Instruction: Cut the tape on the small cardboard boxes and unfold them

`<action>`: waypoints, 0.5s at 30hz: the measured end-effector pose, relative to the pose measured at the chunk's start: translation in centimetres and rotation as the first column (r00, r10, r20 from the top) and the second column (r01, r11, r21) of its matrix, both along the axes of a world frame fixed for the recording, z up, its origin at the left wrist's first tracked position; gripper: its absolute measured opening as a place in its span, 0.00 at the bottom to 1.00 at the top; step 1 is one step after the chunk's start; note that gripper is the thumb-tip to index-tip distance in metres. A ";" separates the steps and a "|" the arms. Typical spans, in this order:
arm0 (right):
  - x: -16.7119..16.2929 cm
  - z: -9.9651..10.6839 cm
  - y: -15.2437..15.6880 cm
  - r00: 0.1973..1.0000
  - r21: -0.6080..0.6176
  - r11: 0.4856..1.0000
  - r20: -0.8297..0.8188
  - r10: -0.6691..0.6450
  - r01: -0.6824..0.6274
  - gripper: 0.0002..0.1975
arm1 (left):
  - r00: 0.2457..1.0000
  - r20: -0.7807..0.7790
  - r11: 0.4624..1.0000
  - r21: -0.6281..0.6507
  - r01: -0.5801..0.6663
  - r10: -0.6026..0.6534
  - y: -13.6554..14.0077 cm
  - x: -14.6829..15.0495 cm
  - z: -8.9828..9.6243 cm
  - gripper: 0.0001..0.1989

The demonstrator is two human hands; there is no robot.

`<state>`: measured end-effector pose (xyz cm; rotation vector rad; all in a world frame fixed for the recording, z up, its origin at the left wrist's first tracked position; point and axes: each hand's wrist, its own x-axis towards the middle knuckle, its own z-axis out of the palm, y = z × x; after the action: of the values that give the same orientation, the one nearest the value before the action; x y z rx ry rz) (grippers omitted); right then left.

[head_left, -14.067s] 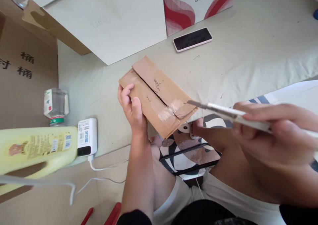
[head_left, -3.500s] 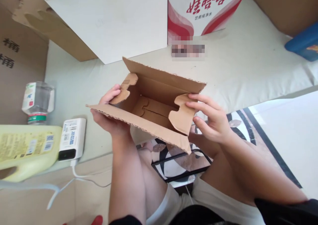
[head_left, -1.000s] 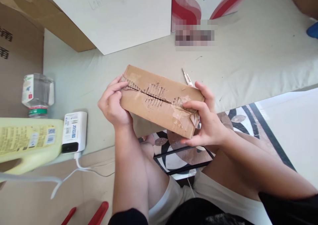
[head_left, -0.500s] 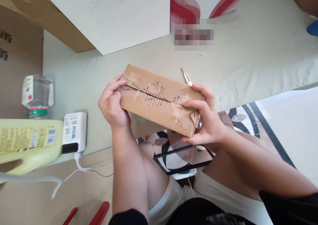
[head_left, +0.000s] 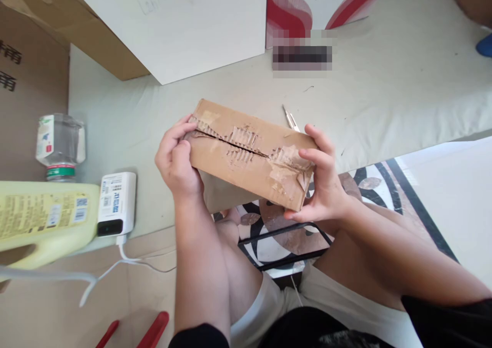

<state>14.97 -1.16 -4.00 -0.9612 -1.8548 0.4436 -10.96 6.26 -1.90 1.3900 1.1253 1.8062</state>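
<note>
A brown cardboard box is held up at a tilt above my lap. Torn, corrugated patches line the dark slit along its top seam. My left hand grips the left end, fingers over the edge and thumb on the near side. At the opposite end, my right hand cradles the corner with the thumb low against it. Two of its fingers are spread and raised at the upper edge. A utility knife lies on the covered surface just behind the box, its lower end hidden.
Large white box and a red-and-white carton stand at the back. On the left are a clear bottle, a yellow jug and a white power bank with a cable. A black frame is below the box.
My right hand's fingers have lifted and pulled back from the torn top toward the box's right edge. The left hand keeps its grip. The whole view has shifted slightly.
</note>
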 end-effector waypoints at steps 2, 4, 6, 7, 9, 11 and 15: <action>0.0 0.0 0.0 1.000 0.007 1.000 -0.025 0.009 -0.009 0.52 | 1.000 -0.021 1.000 0.023 -0.002 0.002 0.0 -0.1 0.0 0.18; 0.0 0.1 -0.1 1.000 -0.005 1.000 -0.013 -0.005 0.005 0.51 | 0.998 -0.061 0.999 0.039 -0.013 0.015 0.0 -0.2 0.1 0.18; 0.1 0.2 -0.1 1.000 -0.027 1.000 0.018 -0.011 0.011 0.50 | 0.995 -0.093 0.999 0.027 -0.031 0.034 0.0 -0.2 0.3 0.17; 0.1 0.3 -0.1 1.000 -0.029 1.000 0.026 -0.004 0.005 0.50 | 0.994 -0.097 0.999 0.015 -0.042 0.043 0.0 -0.1 0.4 0.17; 0.1 0.4 -0.1 0.999 -0.010 1.000 0.028 0.016 -0.016 0.50 | 0.994 -0.090 0.998 -0.008 -0.057 0.056 -0.1 0.1 0.5 0.17; 0.1 0.5 -0.1 0.999 0.012 1.000 0.030 0.026 -0.027 0.50 | 0.995 -0.079 0.998 -0.016 -0.065 0.064 -0.1 0.2 0.6 0.17; 0.3 0.6 -0.1 0.998 0.004 1.000 0.054 0.015 -0.015 0.48 | 0.994 -0.093 0.998 -0.010 -0.057 0.055 0.0 0.0 0.3 0.18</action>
<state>15.23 -1.26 -3.39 -0.9650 -1.9124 0.4262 -11.01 6.29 -1.56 1.4612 1.2323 1.7863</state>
